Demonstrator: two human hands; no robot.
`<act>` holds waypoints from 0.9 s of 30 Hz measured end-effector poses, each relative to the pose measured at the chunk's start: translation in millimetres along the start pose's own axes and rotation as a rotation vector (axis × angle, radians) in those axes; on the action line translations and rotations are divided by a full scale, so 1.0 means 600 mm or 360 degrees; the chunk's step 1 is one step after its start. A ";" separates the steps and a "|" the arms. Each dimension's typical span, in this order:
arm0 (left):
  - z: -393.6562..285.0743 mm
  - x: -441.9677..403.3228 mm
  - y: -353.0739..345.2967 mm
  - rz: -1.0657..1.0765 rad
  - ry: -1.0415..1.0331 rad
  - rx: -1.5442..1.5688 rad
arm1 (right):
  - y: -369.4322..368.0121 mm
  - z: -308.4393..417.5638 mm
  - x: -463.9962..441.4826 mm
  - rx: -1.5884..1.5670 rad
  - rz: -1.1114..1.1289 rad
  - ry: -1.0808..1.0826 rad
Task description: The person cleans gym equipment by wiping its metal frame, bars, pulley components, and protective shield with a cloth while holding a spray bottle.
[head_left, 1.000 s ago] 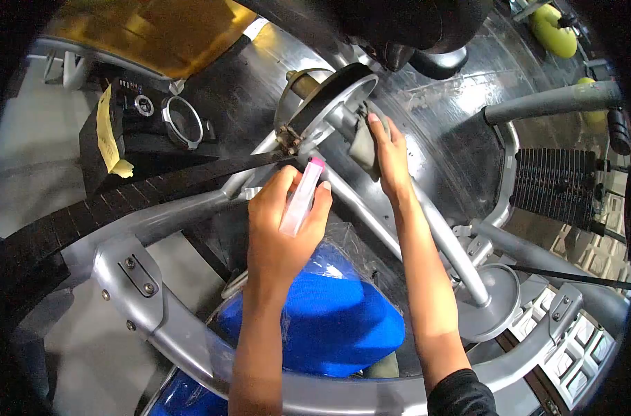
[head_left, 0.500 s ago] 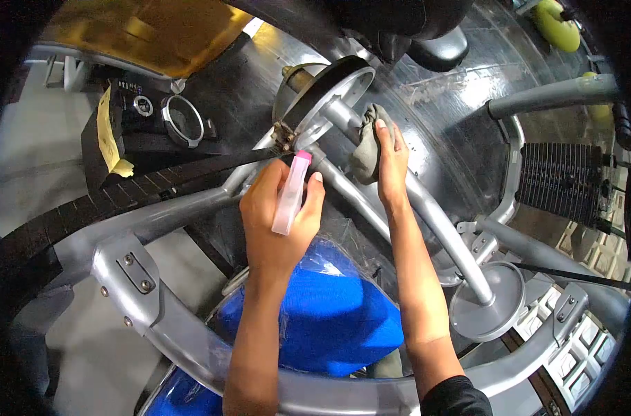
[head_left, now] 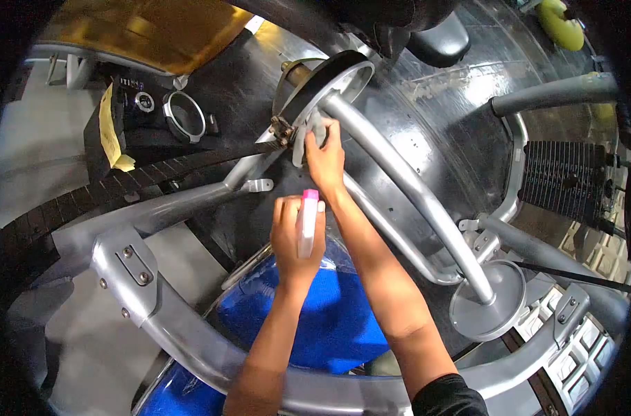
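A clear plastic bottle with a pink cap (head_left: 306, 229) is gripped in my left hand (head_left: 293, 239), below the round metal wheel. My right hand (head_left: 326, 158) pinches a grey cloth (head_left: 306, 141) against the metal just under the wheel (head_left: 334, 82), beside a small rusty fitting (head_left: 281, 130). From the wheel a silver tube (head_left: 405, 177) slopes down to a round grey disc (head_left: 487, 300). Part of the cloth is hidden behind my fingers.
A curved silver frame (head_left: 191, 353) crosses the near side, with a blue padded piece (head_left: 308, 312) inside it. At left are a black slotted strip (head_left: 142, 170) and a metal ring (head_left: 184, 116). A ribbed black block (head_left: 564, 180) stands at right.
My right hand and the cloth have moved left and down from the tube's upper part to below the wheel. My left hand has moved slightly down and right with the bottle.
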State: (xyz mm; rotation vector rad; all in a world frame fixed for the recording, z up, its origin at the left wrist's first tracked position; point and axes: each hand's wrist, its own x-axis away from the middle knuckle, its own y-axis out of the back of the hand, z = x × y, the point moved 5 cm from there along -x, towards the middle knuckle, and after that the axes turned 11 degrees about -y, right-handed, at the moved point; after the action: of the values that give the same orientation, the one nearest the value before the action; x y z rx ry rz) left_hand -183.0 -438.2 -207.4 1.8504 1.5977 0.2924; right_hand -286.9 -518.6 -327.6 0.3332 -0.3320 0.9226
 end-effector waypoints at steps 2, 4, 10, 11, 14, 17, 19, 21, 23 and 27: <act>0.004 0.021 0.000 0.0036 -0.0114 -0.0175 | -0.007 -0.037 -0.013 0.0150 0.0024 -0.0175; 0.006 0.033 0.005 0.0052 -0.0068 -0.0186 | -0.003 -0.027 -0.021 0.0273 0.0064 -0.0304; 0.067 0.068 -0.006 0.0012 0.0005 -0.0187 | 0.029 0.058 -0.039 0.0024 -0.0104 -0.0225; 0.082 0.076 -0.005 -0.0058 0.0099 -0.0197 | 0.024 0.056 -0.035 0.0022 -0.0107 -0.0227; 0.076 0.064 -0.011 -0.0028 0.0031 -0.0237 | 0.033 0.076 -0.021 -0.0178 -0.0397 0.0096; 0.080 0.055 -0.017 0.0037 -0.0054 -0.0231 | 0.049 0.089 -0.062 -0.0268 -0.0646 0.0076; 0.075 0.048 -0.018 -0.0037 0.0072 -0.0144 | 0.062 0.121 -0.081 -0.0072 -0.0701 0.0184; 0.072 0.042 -0.020 -0.0045 0.0061 -0.0158 | 0.064 0.117 -0.077 -0.0079 -0.0601 0.0027; 0.067 0.030 -0.029 0.0069 0.0087 -0.0062 | 0.060 0.104 -0.085 0.0276 -0.0448 -0.0029; 0.063 0.028 -0.029 0.0011 0.0044 -0.0121 | 0.047 0.096 -0.037 0.0678 0.0122 -0.0018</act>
State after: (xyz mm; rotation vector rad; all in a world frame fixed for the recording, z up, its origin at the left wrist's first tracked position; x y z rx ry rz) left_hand -171.3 -434.5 -250.6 1.8019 1.5769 0.3779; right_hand -330.0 -542.7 -281.3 0.7208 -0.1562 1.0660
